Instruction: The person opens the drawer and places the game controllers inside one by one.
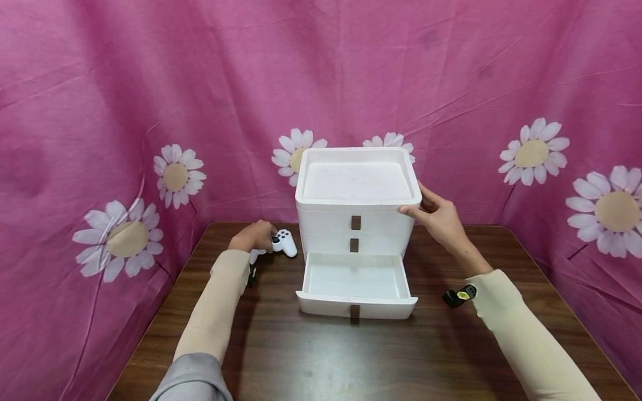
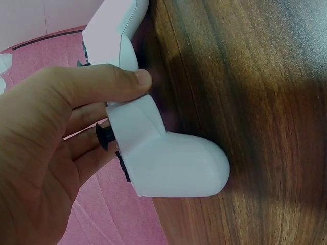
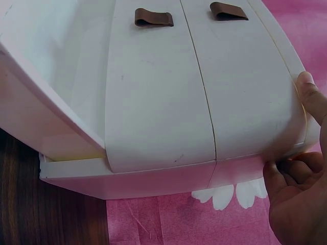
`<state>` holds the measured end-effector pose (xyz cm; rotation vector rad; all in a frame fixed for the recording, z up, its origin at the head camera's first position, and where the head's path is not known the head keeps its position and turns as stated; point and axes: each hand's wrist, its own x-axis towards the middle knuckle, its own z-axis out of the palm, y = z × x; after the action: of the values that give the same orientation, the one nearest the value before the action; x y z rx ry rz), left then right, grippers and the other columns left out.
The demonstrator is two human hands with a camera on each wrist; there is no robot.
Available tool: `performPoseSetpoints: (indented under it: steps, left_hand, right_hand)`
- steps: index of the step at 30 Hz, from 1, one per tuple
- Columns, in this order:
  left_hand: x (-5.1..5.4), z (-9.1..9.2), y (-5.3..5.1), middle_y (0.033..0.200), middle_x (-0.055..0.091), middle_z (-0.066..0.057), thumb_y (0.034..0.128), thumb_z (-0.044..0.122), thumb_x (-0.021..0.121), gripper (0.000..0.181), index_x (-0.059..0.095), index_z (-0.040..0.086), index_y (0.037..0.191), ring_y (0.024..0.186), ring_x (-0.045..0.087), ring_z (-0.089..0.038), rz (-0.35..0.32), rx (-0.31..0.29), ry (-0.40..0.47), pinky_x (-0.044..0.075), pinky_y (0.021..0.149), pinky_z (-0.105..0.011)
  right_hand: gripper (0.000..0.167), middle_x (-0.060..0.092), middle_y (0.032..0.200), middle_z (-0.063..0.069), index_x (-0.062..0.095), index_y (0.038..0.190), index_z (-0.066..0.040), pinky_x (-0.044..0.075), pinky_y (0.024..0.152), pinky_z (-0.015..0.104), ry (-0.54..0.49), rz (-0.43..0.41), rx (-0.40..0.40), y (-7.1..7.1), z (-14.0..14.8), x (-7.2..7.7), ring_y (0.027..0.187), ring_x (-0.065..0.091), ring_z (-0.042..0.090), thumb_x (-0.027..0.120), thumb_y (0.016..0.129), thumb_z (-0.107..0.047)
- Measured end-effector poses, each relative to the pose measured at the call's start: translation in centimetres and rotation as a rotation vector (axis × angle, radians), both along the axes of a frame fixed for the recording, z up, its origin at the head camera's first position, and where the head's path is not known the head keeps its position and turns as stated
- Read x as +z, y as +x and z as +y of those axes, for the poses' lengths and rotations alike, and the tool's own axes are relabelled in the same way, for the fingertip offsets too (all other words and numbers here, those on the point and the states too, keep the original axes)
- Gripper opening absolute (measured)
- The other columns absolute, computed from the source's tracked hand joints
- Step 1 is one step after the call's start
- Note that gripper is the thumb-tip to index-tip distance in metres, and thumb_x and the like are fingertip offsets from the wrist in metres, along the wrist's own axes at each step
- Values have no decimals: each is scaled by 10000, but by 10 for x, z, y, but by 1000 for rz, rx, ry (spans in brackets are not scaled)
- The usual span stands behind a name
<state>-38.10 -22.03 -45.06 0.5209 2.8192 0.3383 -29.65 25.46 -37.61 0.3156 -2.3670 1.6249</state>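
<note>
A white game controller (image 1: 286, 243) with black buttons and sticks is at the left of the table. My left hand (image 1: 258, 236) grips it by the middle; in the left wrist view the thumb lies across the controller (image 2: 173, 163) and the other fingers are behind it. My right hand (image 1: 441, 220) holds the upper right corner of a white drawer unit (image 1: 358, 203), thumb on the front and fingers along the side, as the right wrist view of the unit (image 3: 158, 92) also shows. Its bottom drawer (image 1: 356, 281) is pulled out with nothing inside; the two upper drawers are closed.
The drawer unit stands on a dark brown wooden table (image 1: 321, 362). Brown tabs (image 1: 355, 223) mark the drawer fronts. Behind and at both sides hangs a pink cloth (image 1: 241, 83) with daisies. A black strap device (image 1: 458, 296) is on the right wrist.
</note>
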Motion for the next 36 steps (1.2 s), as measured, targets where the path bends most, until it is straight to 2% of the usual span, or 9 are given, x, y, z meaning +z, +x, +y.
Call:
performPoseSetpoints:
  steps: [6, 10, 12, 16, 19, 28, 36]
  left_hand:
    - [7, -4, 5, 1274, 758, -149, 809, 105, 850, 551, 724, 14, 1338, 1021, 697, -222, -15, -14, -20, 602, 920, -389]
    - [15, -7, 6, 1222, 777, -130, 790, 130, 860, 527, 753, 33, 1297, 989, 699, -220, 17, -30, -28, 598, 917, -406]
    - [19, -8, 7, 1165, 786, -106, 776, 137, 869, 506, 771, 43, 1263, 937, 680, -199, 36, -40, -34, 592, 890, -399]
    - [30, -10, 9, 1005, 782, -59, 746, 137, 884, 438, 805, 66, 1171, 818, 628, -177, 59, -69, -57, 568, 811, -374]
    - [39, -11, 12, 926, 768, -33, 731, 153, 899, 404, 817, 84, 1121, 782, 610, -173, 83, -100, -93, 558, 785, -366]
    - [67, -12, 27, 798, 744, 29, 701, 177, 903, 302, 822, 116, 985, 721, 601, -145, 164, -198, -123, 559, 743, -355]
    - [85, -11, 44, 765, 724, 42, 759, 173, 892, 208, 808, 112, 939, 680, 584, -122, 146, -221, -86, 541, 680, -312]
  right_hand:
    - [834, 497, 1618, 149, 398, 1639, -245, 584, 835, 119, 11, -5, 13, -1, -2, -1, 1203, 633, -56, 849, 938, -252]
    - [835, 508, 1621, 106, 406, 1636, -262, 582, 842, 118, 6, -19, 6, 0, -2, -1, 1186, 636, -67, 856, 932, -262]
    - [839, 501, 1627, 92, 400, 1638, -267, 572, 852, 105, 19, -24, -1, 0, -1, -1, 1230, 642, -10, 855, 933, -275]
    - [853, 486, 1634, 101, 376, 1647, -277, 548, 864, 81, 59, -33, -16, 2, 0, 0, 1345, 625, 187, 848, 938, -316]
    - [856, 503, 1623, 86, 377, 1645, -292, 545, 868, 77, 65, -41, -24, 2, 1, 0, 1360, 617, 239, 851, 934, -334]
    - [843, 503, 1627, 67, 393, 1638, -286, 555, 857, 82, 40, -28, -19, 1, 2, 1, 1230, 624, -28, 854, 933, -290]
    - [835, 494, 1636, 56, 397, 1635, -301, 558, 852, 86, 41, -28, -14, 0, 1, 1, 1233, 623, -30, 852, 934, -295]
